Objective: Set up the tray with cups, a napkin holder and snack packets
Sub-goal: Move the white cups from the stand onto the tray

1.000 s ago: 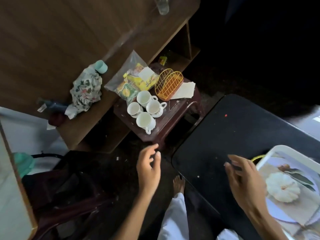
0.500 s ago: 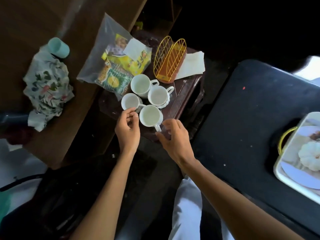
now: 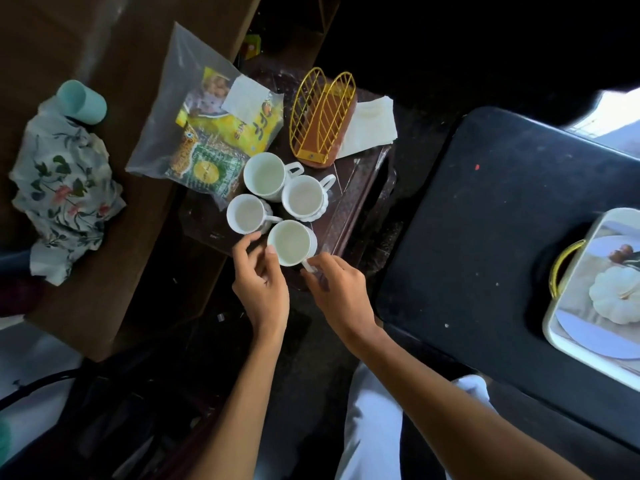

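On the small dark counter [image 3: 360, 188], four white cups stood clustered toward its near end. The right grip [image 3: 341, 292] pinched the handle of the nearest cup [image 3: 292, 244], which sat upright at the counter's near edge. The left grip [image 3: 263, 285], fingers curled, hovered at that same edge, thumb against the nearest cup's rim and a fingertip touching the left cup [image 3: 247, 214]; whether it held either could not be told. Two more cups [image 3: 265, 176] stood nearer the counter's middle. At the counter's far end stood the yellow wire napkin holder [image 3: 323, 116], with a white napkin [image 3: 372, 129] lying flat at the far right corner. A clear bag of snack packets [image 3: 221, 133] overlapped the counter's left side. The tray [image 3: 554, 332] lay well to the counter's right, on a black counter [image 3: 485, 237].
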